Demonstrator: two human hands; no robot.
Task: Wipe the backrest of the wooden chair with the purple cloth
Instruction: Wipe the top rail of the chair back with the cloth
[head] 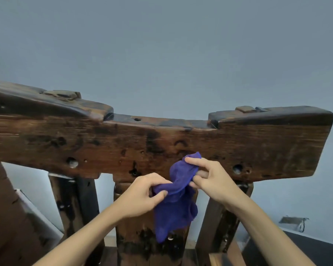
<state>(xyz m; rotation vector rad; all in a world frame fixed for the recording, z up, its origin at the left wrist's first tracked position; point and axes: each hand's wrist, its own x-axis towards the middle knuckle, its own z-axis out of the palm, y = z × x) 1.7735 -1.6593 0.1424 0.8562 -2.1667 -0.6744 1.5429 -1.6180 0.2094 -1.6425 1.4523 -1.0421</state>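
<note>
The wooden chair's backrest is a wide, dark, weathered top rail that spans the view, with three upright slats below it. The purple cloth hangs bunched in front of the middle slat, just below the rail. My left hand pinches the cloth's left fold between thumb and fingers. My right hand grips its upper end, which touches the lower edge of the rail. Both hands hold the cloth between them.
A blue-grey wall fills the background. Another dark wooden piece stands at the lower left. A dark surface lies at the lower right, with a small torn patch on the wall above it.
</note>
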